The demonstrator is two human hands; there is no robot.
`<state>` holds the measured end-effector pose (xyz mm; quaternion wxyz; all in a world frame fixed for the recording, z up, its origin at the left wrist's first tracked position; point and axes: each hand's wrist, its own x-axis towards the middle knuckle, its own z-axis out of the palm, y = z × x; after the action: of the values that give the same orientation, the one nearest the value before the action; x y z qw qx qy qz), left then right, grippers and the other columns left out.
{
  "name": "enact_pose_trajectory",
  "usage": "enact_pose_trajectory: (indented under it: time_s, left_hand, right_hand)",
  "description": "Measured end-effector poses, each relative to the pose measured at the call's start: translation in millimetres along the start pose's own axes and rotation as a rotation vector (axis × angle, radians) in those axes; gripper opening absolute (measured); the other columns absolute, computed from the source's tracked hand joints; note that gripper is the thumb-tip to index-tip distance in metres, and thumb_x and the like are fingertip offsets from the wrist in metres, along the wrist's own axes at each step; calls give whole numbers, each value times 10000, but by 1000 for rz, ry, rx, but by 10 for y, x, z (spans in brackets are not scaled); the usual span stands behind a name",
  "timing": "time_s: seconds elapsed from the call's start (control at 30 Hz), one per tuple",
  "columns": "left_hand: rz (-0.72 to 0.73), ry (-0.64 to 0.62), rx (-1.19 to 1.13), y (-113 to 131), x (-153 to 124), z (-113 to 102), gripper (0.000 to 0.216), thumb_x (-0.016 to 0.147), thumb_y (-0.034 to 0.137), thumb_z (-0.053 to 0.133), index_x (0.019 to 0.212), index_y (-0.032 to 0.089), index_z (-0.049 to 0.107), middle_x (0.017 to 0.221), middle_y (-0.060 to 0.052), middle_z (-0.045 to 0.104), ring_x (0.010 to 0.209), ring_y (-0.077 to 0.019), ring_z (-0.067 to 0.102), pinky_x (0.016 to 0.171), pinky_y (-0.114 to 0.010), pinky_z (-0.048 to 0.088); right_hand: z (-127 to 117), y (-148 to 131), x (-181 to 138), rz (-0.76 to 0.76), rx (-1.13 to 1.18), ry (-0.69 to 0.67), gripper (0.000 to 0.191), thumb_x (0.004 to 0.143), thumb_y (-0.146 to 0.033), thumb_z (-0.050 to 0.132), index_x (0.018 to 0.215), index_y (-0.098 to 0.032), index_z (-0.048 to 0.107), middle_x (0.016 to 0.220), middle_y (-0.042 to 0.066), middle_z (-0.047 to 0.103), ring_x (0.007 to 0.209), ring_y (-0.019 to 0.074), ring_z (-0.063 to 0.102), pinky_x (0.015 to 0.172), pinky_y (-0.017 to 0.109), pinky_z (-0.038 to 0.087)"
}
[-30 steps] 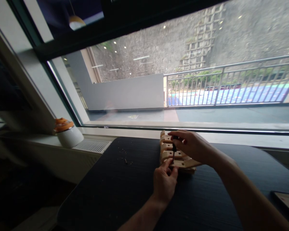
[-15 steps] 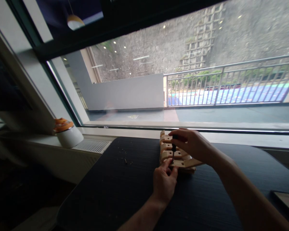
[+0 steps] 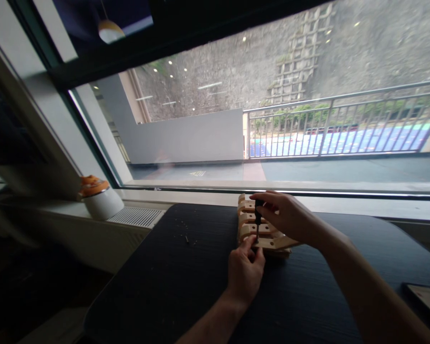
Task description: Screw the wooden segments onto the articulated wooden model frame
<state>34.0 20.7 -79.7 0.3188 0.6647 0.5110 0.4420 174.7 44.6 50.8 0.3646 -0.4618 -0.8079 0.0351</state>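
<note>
A pale wooden piece (image 3: 268,243) with curved ribs and round holes lies near the table's far edge. My right hand (image 3: 284,212) grips the black handle of a screwdriver (image 3: 258,213) from above. The screwdriver stands upright, its tip down at a hole in the nearest wooden strip. My left hand (image 3: 245,267) pinches the near left end of that strip, with thumb and forefinger on either side of the tip. Any screw under the tip is too small to make out.
Several tiny screws or bits (image 3: 187,240) are scattered on the dark table (image 3: 157,286), left of the wooden piece. A flat framed object (image 3: 426,301) lies at the right edge. On the sill stands a white pot with an orange top (image 3: 102,203), before a large window.
The fingers of my right hand have shifted slightly around the screwdriver handle, showing more of it. My left hand and the wooden piece stay in place.
</note>
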Motion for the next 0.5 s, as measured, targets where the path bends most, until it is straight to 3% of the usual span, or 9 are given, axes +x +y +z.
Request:
enact_pose_trajectory:
  time_s: [0.23, 0.43, 0.5]
  left_hand:
    - [94, -3, 186, 34, -25, -70, 422, 817, 180, 482, 1220, 165, 605, 792, -59, 738, 704, -182, 688, 723, -256, 519]
    - [89, -27, 276, 69, -31, -132, 426, 842, 230, 497, 1255, 185, 592, 848, -86, 753, 749, -231, 710, 760, -313, 533]
    - [99, -15, 245, 56, -24, -136, 400, 852, 240, 503, 1235, 195, 612, 952, -97, 747, 831, -240, 711, 802, -318, 532]
  right_hand:
    - [14, 12, 0, 0, 16, 2, 309, 845, -242, 526, 1108, -215, 686, 903, 63, 706, 679, 151, 624, 641, 260, 474]
    - [17, 10, 0, -1, 19, 1, 302, 858, -258, 524, 1113, -216, 680, 890, 54, 700, 668, 143, 614, 629, 250, 462]
    - [16, 4, -3, -3, 24, -2, 306, 858, -260, 522, 1115, -212, 680, 893, 56, 701, 669, 144, 615, 626, 252, 460]
